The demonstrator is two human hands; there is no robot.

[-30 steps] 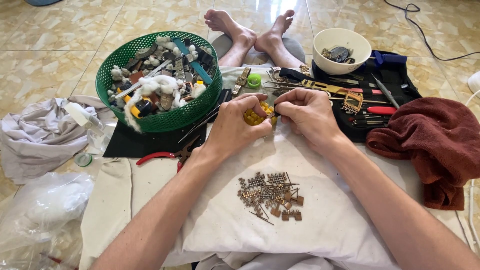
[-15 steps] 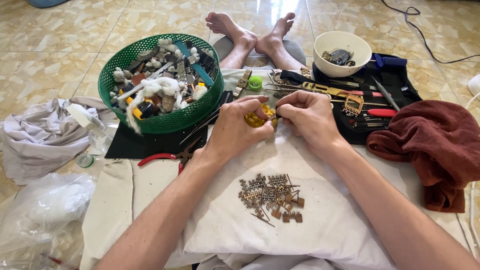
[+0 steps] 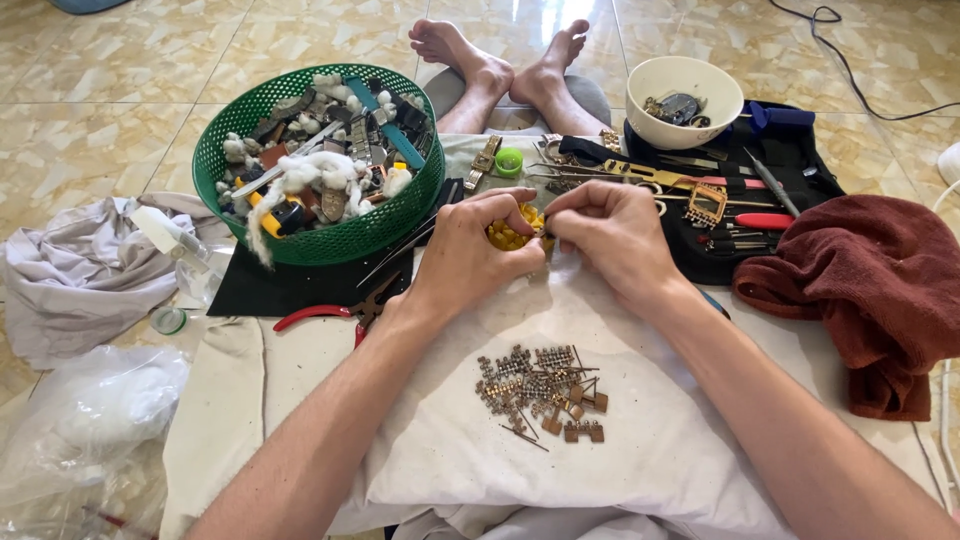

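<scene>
Two forearms run up from the near edge of the frame over a white cloth (image 3: 640, 450) spread on the tiled floor (image 3: 120, 100), and they meet at its far edge, where both hands close on one small thing. To the left stands a green basket (image 3: 225, 165) heaped with odd parts and tufts of white wadding; to the right lies a black tool roll (image 3: 800, 160) with tweezers and screwdrivers, a white bowl (image 3: 690, 120) above it, a dark red towel (image 3: 870, 290) beside it. Red-handled pliers (image 3: 320, 315) lie just left of the left wrist.

The left hand (image 3: 470, 255) cups a small yellow piece (image 3: 512, 236), thumb curled over its top, so the piece sits inside that hand. The right hand (image 3: 615, 235) reaches in from the right, thumb and forefinger pinched together at the piece's right edge; whether a fine tool is held there cannot be told. The piece lies between the two hands, and its long axis is hidden.

Nearer the person, well apart from both hands, a little heap of brown metal links (image 3: 540, 385) and pins rests on the cloth.
</scene>
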